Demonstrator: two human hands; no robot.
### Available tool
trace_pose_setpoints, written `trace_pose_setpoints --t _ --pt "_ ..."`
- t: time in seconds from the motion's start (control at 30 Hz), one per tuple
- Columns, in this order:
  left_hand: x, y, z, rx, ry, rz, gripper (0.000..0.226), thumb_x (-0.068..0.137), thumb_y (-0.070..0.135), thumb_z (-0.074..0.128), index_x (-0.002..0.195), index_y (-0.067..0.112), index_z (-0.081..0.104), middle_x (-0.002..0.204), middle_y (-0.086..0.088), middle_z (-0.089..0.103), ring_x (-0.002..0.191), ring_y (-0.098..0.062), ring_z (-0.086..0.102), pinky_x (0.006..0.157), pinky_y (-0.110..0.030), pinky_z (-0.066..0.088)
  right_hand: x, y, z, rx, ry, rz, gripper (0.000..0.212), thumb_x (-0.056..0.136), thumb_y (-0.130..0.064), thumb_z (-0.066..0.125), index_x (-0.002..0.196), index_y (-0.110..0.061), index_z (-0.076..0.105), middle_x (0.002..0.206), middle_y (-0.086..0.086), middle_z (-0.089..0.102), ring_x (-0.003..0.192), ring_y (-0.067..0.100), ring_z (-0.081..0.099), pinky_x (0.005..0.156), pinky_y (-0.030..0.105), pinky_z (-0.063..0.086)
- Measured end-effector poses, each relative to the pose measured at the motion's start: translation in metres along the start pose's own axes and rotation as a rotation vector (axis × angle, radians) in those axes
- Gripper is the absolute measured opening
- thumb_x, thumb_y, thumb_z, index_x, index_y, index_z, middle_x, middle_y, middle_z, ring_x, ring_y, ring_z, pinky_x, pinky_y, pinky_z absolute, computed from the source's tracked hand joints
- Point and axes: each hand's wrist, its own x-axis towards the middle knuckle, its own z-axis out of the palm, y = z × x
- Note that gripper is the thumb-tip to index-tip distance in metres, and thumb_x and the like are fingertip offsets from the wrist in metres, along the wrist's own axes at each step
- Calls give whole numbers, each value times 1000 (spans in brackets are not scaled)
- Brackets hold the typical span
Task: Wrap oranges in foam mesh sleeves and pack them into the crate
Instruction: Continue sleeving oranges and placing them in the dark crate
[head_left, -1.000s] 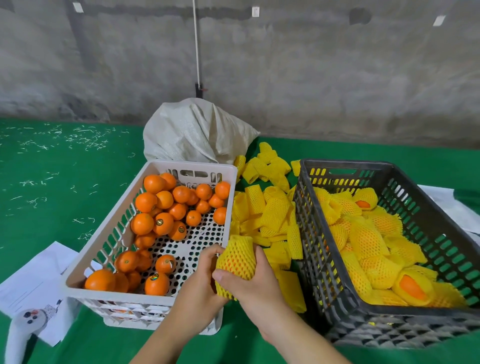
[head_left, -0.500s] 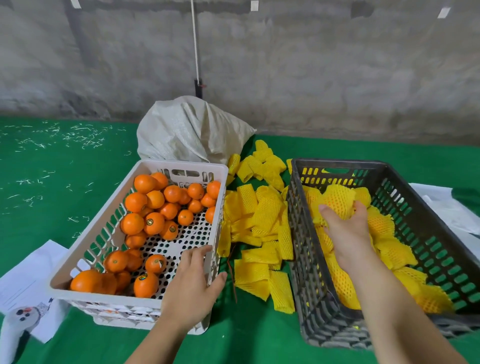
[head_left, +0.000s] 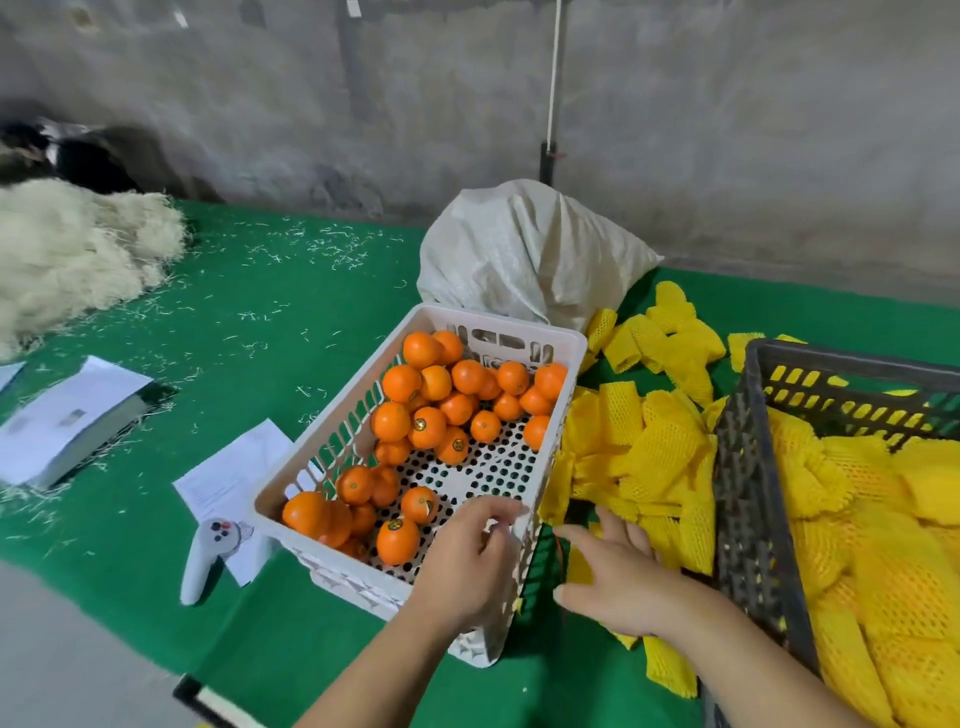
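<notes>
Yellow foam mesh sleeves (head_left: 644, 457) lie in a loose pile on the green desk (head_left: 260, 332), between the white perforated plastic crate (head_left: 363, 587) of bare oranges (head_left: 426, 410) and the dark grey slatted crate (head_left: 748, 488). Half a second ago my right hand (head_left: 618, 577) was inside the dark crate, setting a wrapped orange among the other wrapped ones (head_left: 883, 519). Now it has come back out and rests on the near edge of the pile with fingers straight, grasping nothing yet. My left hand (head_left: 462, 561) has moved a little forward over the near right corner of the white crate; its fingers are loosely curled at the rim and I see no orange in them. I judge one cycle is finished and the next begins: take a sleeve, then an orange. My view has also turned left, so the pale straw heap (head_left: 72, 260) and the white papers (head_left: 62, 415) now show.
</notes>
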Motion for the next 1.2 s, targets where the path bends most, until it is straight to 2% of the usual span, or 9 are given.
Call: trace_pose_setpoints --t 0.13,0.27,0.37,0.6,0.7,0.87,0.93,1.07,1.2 --pt "44 -20 -17 267 -182 -82 35 108 22 48 142 26 57 138 7 63 123 -15 61 103 -35 54 40 -6 12 -160 -203 14 72 90 -54 53 156 -43 27 170 9 -17 155 35 -16 125 54 10" --pt "90 -53 -19 694 -378 -364 65 101 22 55 161 25 29 165 -17 27 148 -44 32 120 -56 35 66 8 17 -260 -344 99 63 90 -53 56 150 -43 41 169 16 -13 155 39 -13 125 52 11" --pt "108 -81 -14 822 -488 -491 85 95 13 63 166 24 16 169 -16 9 146 -50 31 113 -55 45 75 19 26 -430 -417 126 74 92 -50 53 159 -27 30 171 13 -6 155 43 -5 124 54 19" --pt "123 -101 3 1121 -525 -341 95 101 7 61 166 36 -2 169 -23 1 137 -46 47 100 -44 52 79 8 9 -335 -81 -2 36 100 -22 58 133 -9 55 149 10 42 126 31 55 99 37 47" --pt "121 -99 7 1141 -480 -286 75 101 13 62 161 26 19 156 -13 33 129 -41 53 93 -44 54 82 12 8 -396 72 -1 31 98 -6 58 127 -16 58 138 7 49 121 28 57 96 38 48" --pt "118 -73 7 942 -307 -313 53 97 34 63 142 14 42 146 -14 36 105 -32 63 70 -37 50 73 26 25 -492 -94 61 62 95 -31 67 151 -26 39 154 6 31 141 30 36 108 40 44" --pt "116 -62 -1 725 -155 -285 55 93 43 64 138 16 46 134 -9 38 91 -28 62 64 -35 53 66 29 37 -617 -209 87 67 94 -25 69 152 -25 36 158 7 25 143 33 32 110 44 41" --pt "89 -38 -17 139 89 -209 57 84 61 71 131 38 49 132 2 42 104 -14 56 83 -28 51 58 30 48 -621 -106 107 51 99 0 43 148 -16 46 150 9 45 137 30 46 107 41 44" --pt "47 -8 -9 -241 206 -63 52 83 63 74 128 42 59 131 10 50 113 -3 54 94 -28 51 42 37 59 -472 -52 139 50 101 -14 54 149 -19 40 151 8 40 131 29 53 100 40 48"
